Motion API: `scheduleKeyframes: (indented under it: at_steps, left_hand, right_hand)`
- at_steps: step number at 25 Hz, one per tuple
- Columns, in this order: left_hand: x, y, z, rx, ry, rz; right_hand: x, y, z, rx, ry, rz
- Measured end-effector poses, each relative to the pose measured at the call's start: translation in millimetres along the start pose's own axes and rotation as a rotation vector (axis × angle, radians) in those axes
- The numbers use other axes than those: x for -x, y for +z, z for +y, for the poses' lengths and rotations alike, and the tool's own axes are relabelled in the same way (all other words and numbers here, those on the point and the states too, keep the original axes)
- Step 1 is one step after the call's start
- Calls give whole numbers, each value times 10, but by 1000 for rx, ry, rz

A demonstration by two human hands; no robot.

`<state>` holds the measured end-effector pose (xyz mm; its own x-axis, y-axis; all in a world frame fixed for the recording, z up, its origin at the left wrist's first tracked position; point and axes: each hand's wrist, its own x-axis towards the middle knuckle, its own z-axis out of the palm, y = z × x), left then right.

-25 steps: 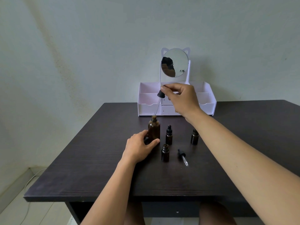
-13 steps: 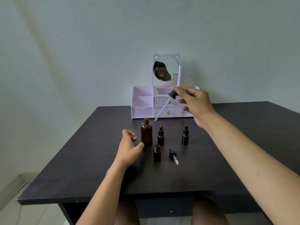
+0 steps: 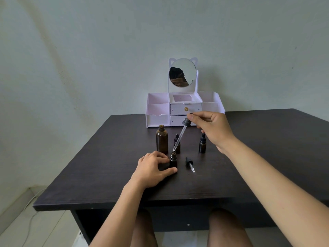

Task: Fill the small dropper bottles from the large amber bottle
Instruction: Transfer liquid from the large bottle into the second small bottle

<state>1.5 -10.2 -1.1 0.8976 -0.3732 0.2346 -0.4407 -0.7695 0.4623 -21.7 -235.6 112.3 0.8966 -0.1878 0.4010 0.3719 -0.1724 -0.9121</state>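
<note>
Having released the large amber bottle, the left hand now grips the open small bottle. The right hand pinches the dropper, its tip brought just above the mouth; dispensing is judged next.

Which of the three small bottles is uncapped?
The front bottle, gripped by the left hand: its neck is bare, while the middle bottle and the right bottle wear black dropper caps.
</note>
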Motion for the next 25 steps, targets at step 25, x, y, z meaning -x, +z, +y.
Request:
scheduleKeyframes:
  at_steps: [25]
  left_hand:
    - [9,-16,17,-10,7,-6]
  right_hand:
    - [38,42,67,58,-28,-50]
